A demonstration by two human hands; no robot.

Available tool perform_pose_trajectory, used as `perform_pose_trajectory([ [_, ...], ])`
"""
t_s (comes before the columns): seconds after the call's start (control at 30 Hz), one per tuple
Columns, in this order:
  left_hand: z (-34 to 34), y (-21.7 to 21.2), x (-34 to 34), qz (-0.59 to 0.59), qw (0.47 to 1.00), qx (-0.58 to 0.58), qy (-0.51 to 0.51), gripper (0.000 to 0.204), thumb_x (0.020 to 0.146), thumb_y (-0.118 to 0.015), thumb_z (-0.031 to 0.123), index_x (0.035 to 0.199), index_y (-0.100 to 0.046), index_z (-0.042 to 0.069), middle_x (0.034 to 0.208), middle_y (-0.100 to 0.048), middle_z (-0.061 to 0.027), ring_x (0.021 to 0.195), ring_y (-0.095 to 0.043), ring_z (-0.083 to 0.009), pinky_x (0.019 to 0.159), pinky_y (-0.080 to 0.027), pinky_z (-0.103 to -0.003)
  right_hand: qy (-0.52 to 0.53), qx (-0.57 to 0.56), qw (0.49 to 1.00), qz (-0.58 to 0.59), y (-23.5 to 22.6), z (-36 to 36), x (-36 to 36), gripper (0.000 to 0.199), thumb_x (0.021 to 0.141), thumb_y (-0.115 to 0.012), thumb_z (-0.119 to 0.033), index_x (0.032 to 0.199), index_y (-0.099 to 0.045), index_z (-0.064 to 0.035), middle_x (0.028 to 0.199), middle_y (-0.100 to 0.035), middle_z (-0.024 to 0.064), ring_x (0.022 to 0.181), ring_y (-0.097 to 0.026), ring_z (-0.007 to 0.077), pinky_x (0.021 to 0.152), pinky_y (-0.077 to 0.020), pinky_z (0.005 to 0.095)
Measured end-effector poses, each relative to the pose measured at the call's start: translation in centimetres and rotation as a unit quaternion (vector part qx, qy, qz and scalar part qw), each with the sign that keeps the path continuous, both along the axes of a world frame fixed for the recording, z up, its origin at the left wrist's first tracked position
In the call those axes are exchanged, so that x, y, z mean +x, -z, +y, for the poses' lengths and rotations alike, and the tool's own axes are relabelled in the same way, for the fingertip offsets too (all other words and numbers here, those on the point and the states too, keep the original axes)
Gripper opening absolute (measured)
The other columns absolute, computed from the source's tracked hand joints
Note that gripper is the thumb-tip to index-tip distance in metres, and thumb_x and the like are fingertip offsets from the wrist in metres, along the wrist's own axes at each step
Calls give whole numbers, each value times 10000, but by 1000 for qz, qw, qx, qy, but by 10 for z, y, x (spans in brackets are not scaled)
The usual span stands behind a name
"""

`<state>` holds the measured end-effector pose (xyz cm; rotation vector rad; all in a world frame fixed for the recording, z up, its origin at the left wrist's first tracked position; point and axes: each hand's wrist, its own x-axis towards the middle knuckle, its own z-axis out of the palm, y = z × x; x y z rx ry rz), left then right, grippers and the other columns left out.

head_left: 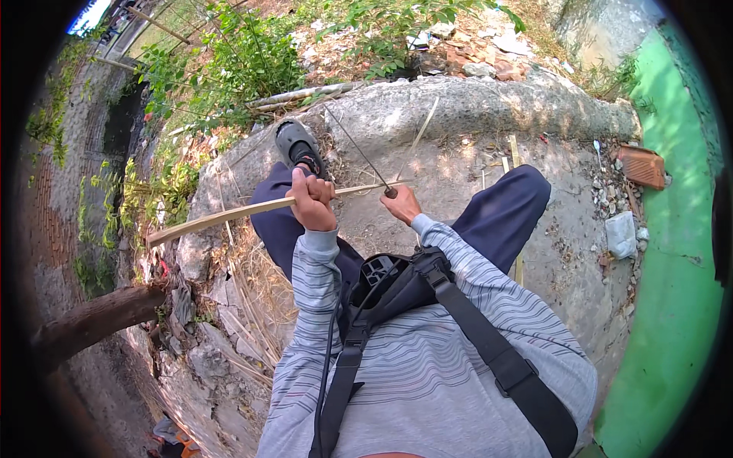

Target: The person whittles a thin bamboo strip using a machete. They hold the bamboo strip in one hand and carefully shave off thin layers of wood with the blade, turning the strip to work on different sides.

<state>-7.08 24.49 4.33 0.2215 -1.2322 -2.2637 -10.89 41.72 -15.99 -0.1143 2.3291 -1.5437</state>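
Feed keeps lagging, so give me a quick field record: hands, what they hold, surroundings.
left hand: fist closed around bamboo strip
right hand: grips thin blade where it crosses the strip
posture: seated on concrete slab, legs spread
nearby: bamboo shavings, red brick, green wall

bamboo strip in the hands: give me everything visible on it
The bamboo strip is a long, thin, pale tan slat, looking like split bamboo, slightly bowed. It lies roughly level across the person's lap, its far end reaching out left over the dry grass, its other end tapering to the right. The left hand is fisted around it; the right hand meets its thin end, holding a dark thin blade against it. Whether it is being cut cannot be told.
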Motion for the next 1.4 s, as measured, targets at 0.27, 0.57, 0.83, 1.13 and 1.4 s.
perform_pose_trajectory([
  [0.27,-21,-65,23,20,997,7,-79,560,1113,-366,364,612,-186,189,517,-116,50,451,-56,-98,454,-144,-317,-9,177,984,-16,21,46,8,285,776,-685,-336,879,-756,-80,847,-730,205,855,-711,416,780,-564,504],
  [0.57,-13,-69,27,26,994,0,-107,568,1102,-415,360,611,-195,179,521,-123,52,454,-65,-100,451,-142,-321,-73,138,984,84,-43,3,7,285,799,-689,-343,862,-746,-71,823,-709,231,832,-699,435,758,-566,513],
  [0.83,-38,-82,37,49,991,3,-125,560,1110,-384,331,611,-181,179,513,-125,50,455,-59,-93,446,-133,-315,-34,172,985,2,-19,26,10,267,791,-685,-314,902,-760,-84,839,-722,220,831,-703,436,774,-566,511],
  [1.13,-42,-126,53,74,995,-6,-66,572,1113,-355,362,602,-162,193,499,-106,50,456,-46,-98,457,-132,-316,7,189,982,-4,-10,46,-2,288,788,-691,-343,875,-753,-75,873,-723,215,869,-694,425,789,-549,517],
  [1.4,-20,-75,32,21,995,12,-101,567,1110,-394,357,611,-190,181,519,-126,47,459,-69,-97,455,-136,-324,-41,144,987,62,-51,15,6,278,807,-664,-335,872,-740,-75,858,-712,214,870,-688,442,774,-551,515],
])
